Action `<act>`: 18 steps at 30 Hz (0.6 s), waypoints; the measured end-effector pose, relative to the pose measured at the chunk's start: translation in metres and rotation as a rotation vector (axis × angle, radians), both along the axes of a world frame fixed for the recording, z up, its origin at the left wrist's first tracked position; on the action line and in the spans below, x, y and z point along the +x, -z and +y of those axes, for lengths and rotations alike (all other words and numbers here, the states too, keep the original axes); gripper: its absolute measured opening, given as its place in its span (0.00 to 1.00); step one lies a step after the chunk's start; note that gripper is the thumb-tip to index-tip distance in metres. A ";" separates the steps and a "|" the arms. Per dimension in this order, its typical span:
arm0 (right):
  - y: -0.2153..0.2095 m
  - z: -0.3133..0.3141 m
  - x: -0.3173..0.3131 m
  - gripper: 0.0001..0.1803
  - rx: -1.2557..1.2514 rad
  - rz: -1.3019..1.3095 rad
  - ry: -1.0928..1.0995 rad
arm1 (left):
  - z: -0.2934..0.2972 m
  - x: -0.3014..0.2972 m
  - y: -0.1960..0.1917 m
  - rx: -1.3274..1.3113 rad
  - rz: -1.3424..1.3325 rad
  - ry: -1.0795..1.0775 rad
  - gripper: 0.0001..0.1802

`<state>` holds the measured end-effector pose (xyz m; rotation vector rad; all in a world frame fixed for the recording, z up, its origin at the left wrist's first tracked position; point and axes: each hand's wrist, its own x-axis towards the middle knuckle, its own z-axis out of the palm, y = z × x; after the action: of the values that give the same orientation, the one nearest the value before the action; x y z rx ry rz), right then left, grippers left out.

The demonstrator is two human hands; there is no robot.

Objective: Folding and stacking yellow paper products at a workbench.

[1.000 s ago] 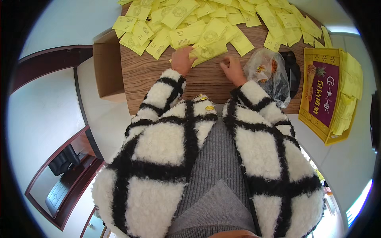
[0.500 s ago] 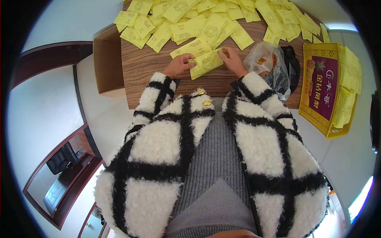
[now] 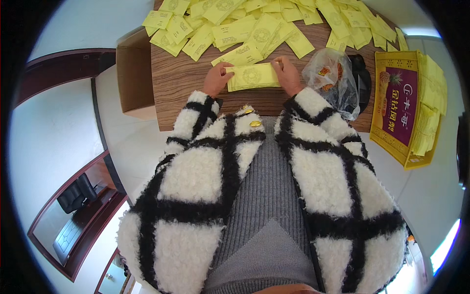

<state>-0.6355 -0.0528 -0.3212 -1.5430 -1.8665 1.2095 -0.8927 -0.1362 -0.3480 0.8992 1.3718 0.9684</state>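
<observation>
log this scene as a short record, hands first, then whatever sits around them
left hand: holds left end of a yellow packet
right hand: holds right end of the same packet
table: brown, wood-grained
far side of table: pile of yellow packets
right of right hand: clear plastic bag
farther right: yellow crate with more packets
left of table: cardboard box

With my bare left hand point(image 3: 217, 80) and right hand point(image 3: 288, 76), I pinch opposite ends of a flat, rectangular yellow packet point(image 3: 253, 77) over the brown wood-grain table point(image 3: 178, 81).
</observation>
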 end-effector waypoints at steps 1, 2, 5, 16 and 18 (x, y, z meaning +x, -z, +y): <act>0.007 0.000 0.009 0.17 -0.029 -0.055 0.002 | 0.000 0.006 -0.008 -0.045 0.335 0.044 0.17; 0.013 -0.001 0.015 0.17 -0.029 -0.056 0.004 | -0.003 0.006 -0.012 -0.089 0.679 0.082 0.18; 0.023 -0.006 0.025 0.19 -0.055 -0.182 -0.065 | -0.012 0.004 -0.020 0.162 1.010 0.006 0.19; 0.024 -0.018 -0.010 0.10 -0.073 0.012 -0.359 | 0.011 0.048 -0.021 0.116 0.996 0.462 0.14; 0.031 -0.022 -0.010 0.11 -0.094 -0.098 -0.423 | 0.010 0.047 -0.005 0.121 1.034 0.550 0.13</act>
<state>-0.6458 -0.0748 -0.3520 -1.3112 -2.3113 1.4381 -0.8455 -0.1261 -0.3428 1.8946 1.7347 0.1072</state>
